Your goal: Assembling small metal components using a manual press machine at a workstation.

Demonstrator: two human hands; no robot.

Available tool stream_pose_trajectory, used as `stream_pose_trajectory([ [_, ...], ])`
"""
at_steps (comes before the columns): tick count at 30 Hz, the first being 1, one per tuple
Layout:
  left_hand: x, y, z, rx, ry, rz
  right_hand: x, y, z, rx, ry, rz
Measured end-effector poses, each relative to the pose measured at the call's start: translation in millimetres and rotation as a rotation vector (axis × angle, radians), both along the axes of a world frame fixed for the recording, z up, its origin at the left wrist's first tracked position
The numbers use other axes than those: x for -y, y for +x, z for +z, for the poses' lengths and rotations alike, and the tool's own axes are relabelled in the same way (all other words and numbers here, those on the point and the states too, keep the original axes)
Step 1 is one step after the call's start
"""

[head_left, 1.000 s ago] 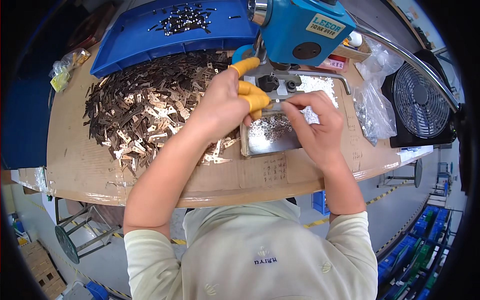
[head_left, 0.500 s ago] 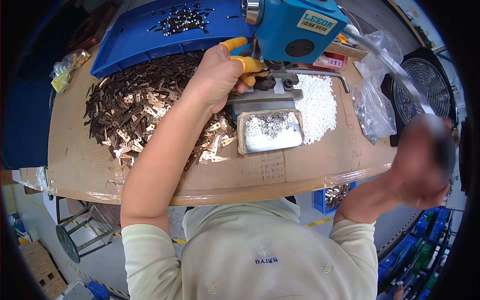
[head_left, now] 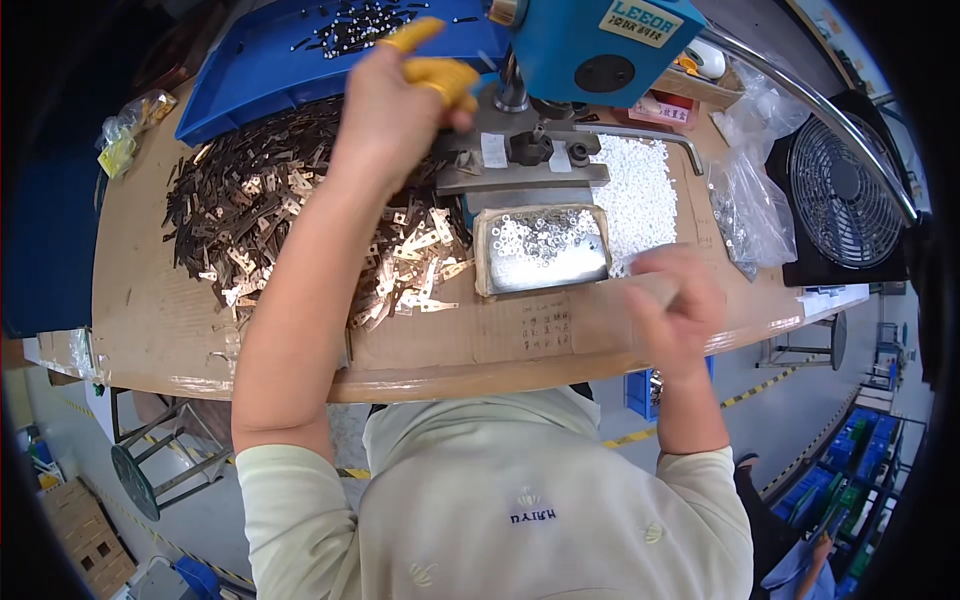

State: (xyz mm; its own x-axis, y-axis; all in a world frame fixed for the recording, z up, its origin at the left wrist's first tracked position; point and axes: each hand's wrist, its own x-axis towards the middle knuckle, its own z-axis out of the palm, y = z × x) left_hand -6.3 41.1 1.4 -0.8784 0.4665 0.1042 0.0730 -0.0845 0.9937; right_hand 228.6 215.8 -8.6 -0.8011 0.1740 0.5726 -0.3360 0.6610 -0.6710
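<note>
My left hand (head_left: 395, 110), with yellow finger cots on some fingers, is over the near edge of the blue tray (head_left: 270, 95), left of the blue bench press (head_left: 600, 60). Its fingers are apart and I see nothing in them, though motion blurs them. Beneath the press ram lies a steel fixture (head_left: 530, 175) with dark bolts. My right hand (head_left: 680, 305) hovers near the front right of a shallow metal tray (head_left: 540, 268) of small rings; it is too smeared to show a grip. Beside that tray spreads a heap of small white pieces (head_left: 640, 195).
Flat metal strips (head_left: 250, 220), dark and coppery, are piled at left. The press's chrome lever (head_left: 820, 105) slants down at right, near plastic bags (head_left: 745, 200) and a black fan (head_left: 845, 190). Several dark parts with white tips (head_left: 365, 30) lie in the blue tray. Behind at lower right is another person (head_left: 800, 575).
My left hand has moved left, away from the press fixture. My right hand has left the lever's end and come in over the table. The lever has swung outward and the ram shows plainly.
</note>
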Motion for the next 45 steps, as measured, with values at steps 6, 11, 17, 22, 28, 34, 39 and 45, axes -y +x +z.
stream_pose_trajectory([
  [6, 48.2, 1.4, -12.4, -0.745, -0.564, 0.245, 25.8, -20.0, -15.5, -0.12, 0.654, -0.077],
  [11, 55.5, 32.1, 7.8, -0.66, -1.221, -0.052, 11.5, -8.8, -22.5, -0.043, 0.485, -0.006],
  [17, 55.4, 30.5, 2.7, -0.828, -1.161, -0.029, 18.9, -39.7, -0.2, 0.224, 0.099, -0.021],
  [22, 61.1, 19.4, -6.7, -0.59, -0.856, 0.056, 14.9, -96.0, 10.3, 0.065, 0.114, -0.104],
  [28, 67.5, 11.5, -4.4, -0.17, -0.48, 0.123, 17.1, -119.2, -1.7, -0.05, 0.121, -0.092],
  [34, 55.7, 22.7, 11.2, 0.126, -0.077, 0.062, 22.0, -109.2, 5.8, -0.315, 0.706, -0.193],
  [39, 38.5, 56.2, 19.2, 0.115, 0.011, -0.106, 46.4, -84.4, 15.3, 0.092, 0.068, 0.104],
  [45, 22.6, 78.4, 7.2, 0.366, 0.21, -0.319, 40.3, -61.8, 24.0, 0.596, -1.01, 0.386],
])
